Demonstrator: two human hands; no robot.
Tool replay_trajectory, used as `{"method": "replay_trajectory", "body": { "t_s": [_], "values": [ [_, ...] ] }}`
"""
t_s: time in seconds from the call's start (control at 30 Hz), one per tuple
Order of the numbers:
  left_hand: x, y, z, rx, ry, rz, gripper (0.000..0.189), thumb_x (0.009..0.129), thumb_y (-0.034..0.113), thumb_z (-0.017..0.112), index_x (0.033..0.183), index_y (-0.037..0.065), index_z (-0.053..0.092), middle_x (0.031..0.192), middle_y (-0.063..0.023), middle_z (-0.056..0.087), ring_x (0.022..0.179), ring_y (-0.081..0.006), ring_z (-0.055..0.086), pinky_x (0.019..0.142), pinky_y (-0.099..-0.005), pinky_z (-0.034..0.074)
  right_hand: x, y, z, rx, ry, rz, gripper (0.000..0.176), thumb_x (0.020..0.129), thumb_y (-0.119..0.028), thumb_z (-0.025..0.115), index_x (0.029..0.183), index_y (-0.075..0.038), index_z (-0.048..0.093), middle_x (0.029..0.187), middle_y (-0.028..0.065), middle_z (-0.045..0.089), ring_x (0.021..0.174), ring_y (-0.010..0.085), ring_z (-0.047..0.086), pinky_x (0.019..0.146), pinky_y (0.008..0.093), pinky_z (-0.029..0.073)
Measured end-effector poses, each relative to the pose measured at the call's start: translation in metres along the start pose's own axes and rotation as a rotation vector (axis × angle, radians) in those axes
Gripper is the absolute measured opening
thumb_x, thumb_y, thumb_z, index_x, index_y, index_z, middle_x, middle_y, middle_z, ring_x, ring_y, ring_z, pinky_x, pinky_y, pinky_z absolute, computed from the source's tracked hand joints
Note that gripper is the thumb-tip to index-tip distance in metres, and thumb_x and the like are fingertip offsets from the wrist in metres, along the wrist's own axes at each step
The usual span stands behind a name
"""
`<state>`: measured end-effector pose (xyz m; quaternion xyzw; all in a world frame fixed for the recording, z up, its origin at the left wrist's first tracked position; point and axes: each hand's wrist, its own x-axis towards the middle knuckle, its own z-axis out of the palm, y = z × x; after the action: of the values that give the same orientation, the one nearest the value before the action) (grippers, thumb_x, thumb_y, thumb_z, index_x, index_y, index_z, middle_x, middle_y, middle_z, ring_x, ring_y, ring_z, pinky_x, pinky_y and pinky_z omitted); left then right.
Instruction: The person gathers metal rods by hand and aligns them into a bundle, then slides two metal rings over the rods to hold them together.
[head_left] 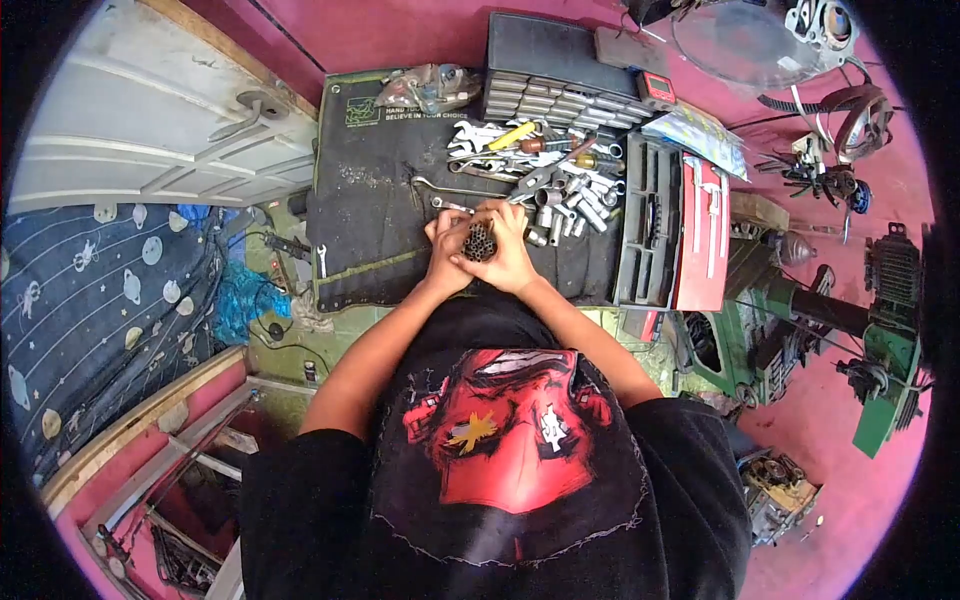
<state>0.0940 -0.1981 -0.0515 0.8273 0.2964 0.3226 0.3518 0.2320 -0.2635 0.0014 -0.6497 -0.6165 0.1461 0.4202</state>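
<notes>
Between my two hands is a bundle of dark, hollow round-ended pieces (478, 243), seen end-on near the front edge of the dark tool mat (375, 225). My left hand (447, 255) wraps its left side, and my right hand (508, 250) wraps its right side, fingers curled over the far side. What exactly the pieces are is too small to tell. Just beyond my fingers lie a small wrench (452, 205) and a longer wrench (455, 188). Farther off is a pile of wrenches and sockets (560, 170).
A small-drawer cabinet (560, 60) stands at the mat's back. To the right are a black compartment tray (650, 215) and a red case (705, 240). A wrench (322, 262) lies at the mat's left edge. Green machinery (740, 340) stands at the right.
</notes>
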Motion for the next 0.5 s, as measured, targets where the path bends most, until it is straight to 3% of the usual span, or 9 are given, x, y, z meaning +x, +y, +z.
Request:
{"method": "replay_trajectory", "body": {
  "t_s": [0.2, 0.3, 0.5],
  "values": [
    [-0.0023, -0.0025, -0.0065, 0.01, -0.047, -0.018, 0.045, 0.073, 0.031, 0.084, 0.113, 0.014, 0.075, 0.118, -0.0026, 0.072, 0.126, -0.0279, 0.055, 0.104, -0.0465, 0.034, 0.0002, -0.0012, -0.0014, 0.137, -0.035, 0.021, 0.061, 0.065, -0.032, 0.095, 0.115, -0.011, 0.067, 0.124, 0.0118, 0.061, 0.119, 0.0334, 0.049, 0.103, 0.0474, 0.037],
    [-0.0011, -0.001, -0.008, -0.01, -0.074, -0.058, 0.047, 0.073, 0.031, 0.084, 0.116, 0.015, 0.074, 0.119, -0.0017, 0.072, 0.125, -0.0284, 0.054, 0.107, -0.0479, 0.033, 0.0002, -0.0044, -0.0062, 0.033, -0.082, -0.02, 0.051, 0.068, -0.03, 0.093, 0.11, -0.011, 0.073, 0.126, 0.0085, 0.062, 0.119, 0.0335, 0.049, 0.106, 0.0484, 0.035],
    [-0.0013, -0.0022, -0.0092, 0.062, -0.089, -0.007, 0.046, 0.074, 0.032, 0.083, 0.117, 0.017, 0.074, 0.12, -0.0005, 0.073, 0.126, -0.0289, 0.054, 0.107, -0.048, 0.033, -0.0009, -0.0017, -0.0074, -0.014, -0.096, -0.07, 0.049, 0.067, -0.03, 0.092, 0.108, -0.012, 0.073, 0.126, 0.0081, 0.062, 0.118, 0.0329, 0.048, 0.107, 0.0489, 0.035]
  ]
}}
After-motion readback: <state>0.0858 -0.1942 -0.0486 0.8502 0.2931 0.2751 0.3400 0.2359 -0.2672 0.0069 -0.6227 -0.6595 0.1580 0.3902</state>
